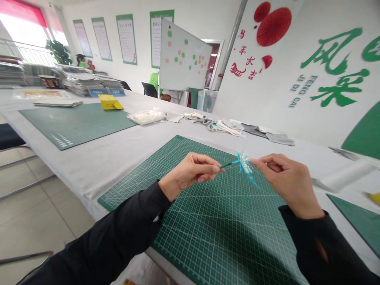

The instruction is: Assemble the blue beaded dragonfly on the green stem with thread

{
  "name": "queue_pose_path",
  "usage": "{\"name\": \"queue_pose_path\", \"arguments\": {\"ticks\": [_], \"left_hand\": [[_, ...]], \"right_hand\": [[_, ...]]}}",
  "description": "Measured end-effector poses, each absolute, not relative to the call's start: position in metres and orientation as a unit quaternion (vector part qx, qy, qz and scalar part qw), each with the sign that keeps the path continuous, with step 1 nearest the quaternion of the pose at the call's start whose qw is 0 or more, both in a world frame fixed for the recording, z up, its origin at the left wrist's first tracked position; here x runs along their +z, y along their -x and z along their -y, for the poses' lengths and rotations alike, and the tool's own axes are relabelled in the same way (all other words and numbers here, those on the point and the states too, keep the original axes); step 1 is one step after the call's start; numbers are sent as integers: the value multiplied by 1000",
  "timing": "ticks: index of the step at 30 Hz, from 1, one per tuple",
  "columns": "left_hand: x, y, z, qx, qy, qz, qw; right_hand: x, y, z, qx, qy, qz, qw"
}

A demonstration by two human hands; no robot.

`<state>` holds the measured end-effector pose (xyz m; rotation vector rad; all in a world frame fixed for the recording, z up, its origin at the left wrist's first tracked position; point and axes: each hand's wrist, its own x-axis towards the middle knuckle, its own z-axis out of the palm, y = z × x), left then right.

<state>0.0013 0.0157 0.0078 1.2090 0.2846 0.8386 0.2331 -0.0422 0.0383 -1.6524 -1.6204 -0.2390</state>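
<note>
Between my hands, above a green gridded cutting mat [237, 237], a small flower [245, 162] with blue petals and white bead-like parts lies on its side in the air. Its thin green stem is pinched between the thumb and fingers of my left hand [197, 168]. On the right, the closed thumb and forefinger of my right hand [283, 178] meet at the flower's edge, by the petals. Whether a petal or bead strand sits between those fingertips is too small to make out.
Farther back lie a plastic packet [147, 116], folded cloths [227, 126] and a second mat [86, 122] with a yellow box [109, 102]. Stacked bundles [81, 81] stand at the far left. A white roll [347, 176] and another mat [359, 221] are at right.
</note>
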Motion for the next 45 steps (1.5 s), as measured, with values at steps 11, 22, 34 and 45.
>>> {"name": "queue_pose_path", "arguments": {"ticks": [11, 22, 34, 45], "left_hand": [[7, -6, -21, 463, -449, -169, 746], [7, -6, -24, 505, -403, -202, 736], [2, -7, -31, 556, -363, -217, 716], [2, -13, -26, 558, -464, -350, 592]], "right_hand": [[27, -227, 33, -14, 668, 661, 342], [32, -215, 40, -1, 646, 684, 337], [39, -196, 53, -125, 502, 795, 316], [57, -176, 74, -208, 417, 834, 294]]}}
